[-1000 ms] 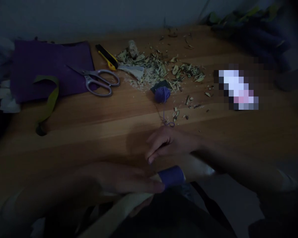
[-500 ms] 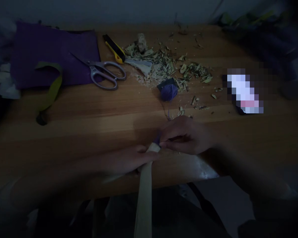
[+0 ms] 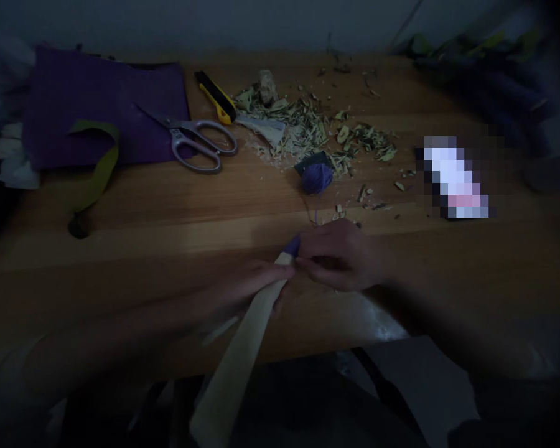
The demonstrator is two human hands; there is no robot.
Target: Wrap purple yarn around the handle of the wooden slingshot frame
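Observation:
Near the front edge of the table, my left hand [image 3: 247, 281] is closed around a long pale flat strip [image 3: 236, 367], thumb on top, its lower end hanging past the edge. Purple yarn wraps the strip's tapered tip [image 3: 291, 246], which points away from me. My right hand [image 3: 345, 252] is closed beside that tip, thumb and fingers pinched on the yarn; the exact grip is dim. Beyond it lies a ball of purple yarn [image 3: 316, 179] against a small dark piece, with a loose strand [image 3: 315, 216] running down toward my right hand.
Scissors [image 3: 198, 144] rest partly on a purple sheet [image 3: 107, 106], under a curled green strip [image 3: 103, 171]. A yellow-black utility knife [image 3: 217, 99] lies near plant shavings [image 3: 303, 127]. A lit phone, blurred out [image 3: 455, 177], is at right, dark bundled material [image 3: 504, 93] behind.
The pale strip has tilted, its lower end swinging left and its purple tip rising slightly away from me. My left hand has shifted with it; my right hand stays beside the tip.

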